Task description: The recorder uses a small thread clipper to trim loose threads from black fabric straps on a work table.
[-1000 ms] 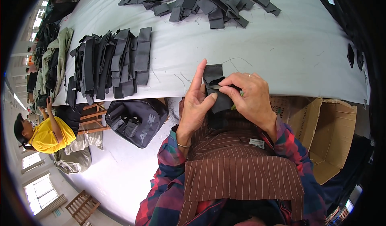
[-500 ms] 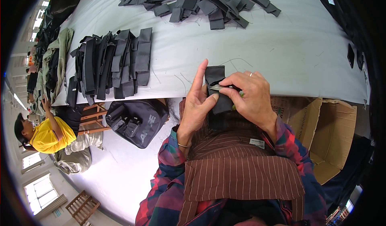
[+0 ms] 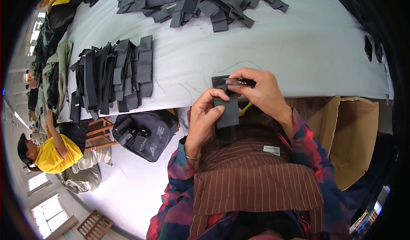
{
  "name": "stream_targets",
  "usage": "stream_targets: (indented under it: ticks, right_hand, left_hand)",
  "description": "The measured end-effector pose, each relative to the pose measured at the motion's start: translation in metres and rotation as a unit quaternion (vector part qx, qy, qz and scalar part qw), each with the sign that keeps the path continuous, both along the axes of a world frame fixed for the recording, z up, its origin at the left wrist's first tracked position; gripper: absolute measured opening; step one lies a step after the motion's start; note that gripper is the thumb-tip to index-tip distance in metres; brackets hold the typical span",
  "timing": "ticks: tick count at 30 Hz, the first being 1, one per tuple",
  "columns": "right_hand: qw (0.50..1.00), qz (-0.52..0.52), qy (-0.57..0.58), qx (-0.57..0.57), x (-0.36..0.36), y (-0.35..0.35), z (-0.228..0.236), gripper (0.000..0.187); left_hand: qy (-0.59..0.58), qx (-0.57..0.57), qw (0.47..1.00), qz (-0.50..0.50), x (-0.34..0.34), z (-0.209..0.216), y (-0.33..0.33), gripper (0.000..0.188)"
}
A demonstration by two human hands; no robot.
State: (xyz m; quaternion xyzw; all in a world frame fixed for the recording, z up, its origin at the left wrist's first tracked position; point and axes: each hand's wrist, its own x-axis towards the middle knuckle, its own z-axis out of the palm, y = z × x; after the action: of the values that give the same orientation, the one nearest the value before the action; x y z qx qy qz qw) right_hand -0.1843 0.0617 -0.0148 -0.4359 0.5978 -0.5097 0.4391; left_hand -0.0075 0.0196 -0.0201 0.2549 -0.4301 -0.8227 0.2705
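Note:
My left hand (image 3: 208,115) is closed on a dark grey folded fabric strip (image 3: 227,112), with its thumb pressed on the front. The strip hangs at the table's near edge, its upper end lying toward the table. In my right hand (image 3: 260,90) is a small pair of thread snips (image 3: 243,82), dark with a pointed tip that reaches across the strip's upper part. A yellow-green cord (image 3: 246,107) hangs below the right hand. Whether the blades touch a thread cannot be made out.
On the white table (image 3: 299,56) lie a row of stacked grey strips (image 3: 113,75) at left and a loose heap of strips (image 3: 200,3) at the back. Loose threads lie about. Below are a black bag (image 3: 147,135) and an open cardboard box (image 3: 354,141). A person in yellow (image 3: 60,152) works at left.
My left index finger, stretched out before, has bent onto the strip. The right hand has turned, bringing the snips up to the strip's upper part. The whole view has shifted slightly.

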Motion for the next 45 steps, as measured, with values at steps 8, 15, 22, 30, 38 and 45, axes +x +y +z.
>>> stream_targets:
  ticks: [8, 15, 22, 30, 38, 45]
  right_hand:
    - [0.995, -0.020, 0.094, -0.022, 0.004, -0.007, 0.010, 0.016]
    - [0.997, 0.013, 0.070, 0.003, -0.010, 0.024, 0.010, 0.018]
    - [0.998, -0.010, 0.061, -0.002, 0.006, 0.026, 0.003, 0.015]
    - [0.965, -0.048, 0.229, -0.118, 0.011, 0.023, 0.010, 0.010]
    - [0.938, -0.046, 0.316, -0.137, 0.004, 0.022, 0.011, 0.008]
    - [0.901, -0.008, 0.393, -0.183, 0.001, 0.009, 0.012, 0.028]
  left_hand:
    - [0.020, -0.008, 1.000, 0.015, 0.004, -0.006, -0.001, 0.058]
    - [0.007, -0.045, 0.995, 0.090, 0.009, -0.001, -0.006, 0.062]
    - [0.013, -0.058, 0.995, 0.085, 0.005, 0.000, -0.003, 0.062]
    - [0.014, -0.052, 0.996, 0.077, 0.006, -0.001, -0.002, 0.061]
    - [0.005, -0.044, 0.997, 0.062, 0.005, 0.000, -0.002, 0.060]
    - [0.030, -0.036, 0.999, 0.024, 0.006, 0.000, -0.001, 0.058]
